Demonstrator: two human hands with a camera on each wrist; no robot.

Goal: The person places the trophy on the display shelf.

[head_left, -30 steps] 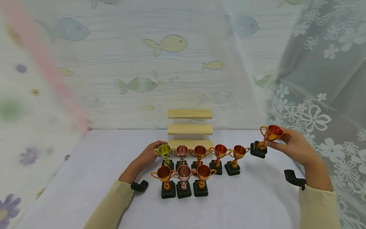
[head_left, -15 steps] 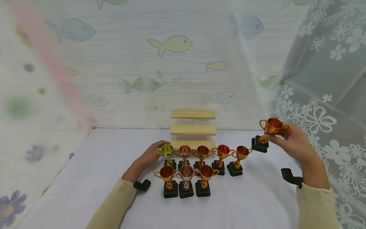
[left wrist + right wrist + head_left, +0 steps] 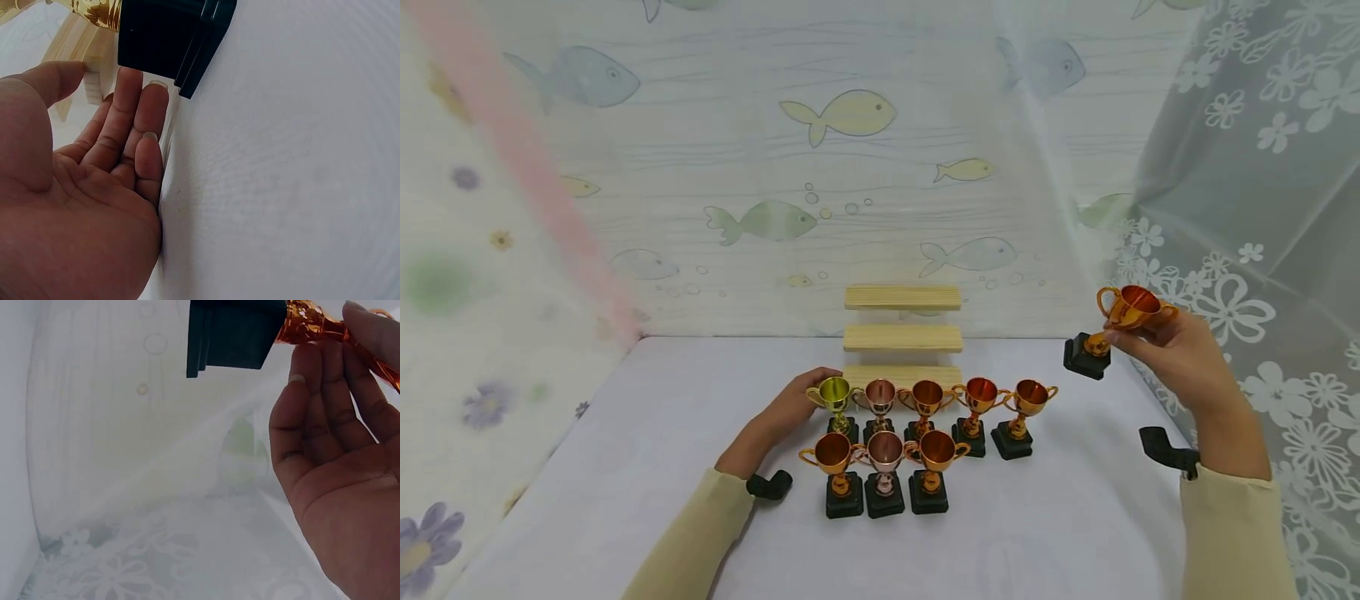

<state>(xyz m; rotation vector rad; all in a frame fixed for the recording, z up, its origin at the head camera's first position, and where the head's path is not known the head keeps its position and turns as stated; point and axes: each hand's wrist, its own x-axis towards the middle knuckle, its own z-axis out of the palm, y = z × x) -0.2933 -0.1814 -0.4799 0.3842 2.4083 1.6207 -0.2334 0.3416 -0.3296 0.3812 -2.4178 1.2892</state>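
Observation:
My right hand (image 3: pixel 1183 358) pinches the stem of a copper-orange trophy cup (image 3: pixel 1131 310) and holds it up above the table's right side. The cup leans, its black square base (image 3: pixel 237 337) swung out to the left. On the table, my left hand (image 3: pixel 790 410) rests on its edge beside a yellow-gold trophy (image 3: pixel 834 395), the left end of the back row. In the left wrist view its fingers (image 3: pixel 128 112) are loosely bent, fingertips right at that trophy's black base (image 3: pixel 162 37), with the thumb apart.
Right of the gold trophy stand a rose trophy (image 3: pixel 880 395) and several copper-orange ones (image 3: pixel 1031 397). A front row has a rose trophy (image 3: pixel 885 451) between two copper-orange ones (image 3: pixel 938 450). Behind them rises a three-step wooden stand (image 3: pixel 902 338). A floral sheer curtain (image 3: pixel 1262 250) hangs at right.
My right hand has lifted the trophy higher, and it moves slightly right. The left hand and the standing trophies stay where they were; the head view shifts a little.

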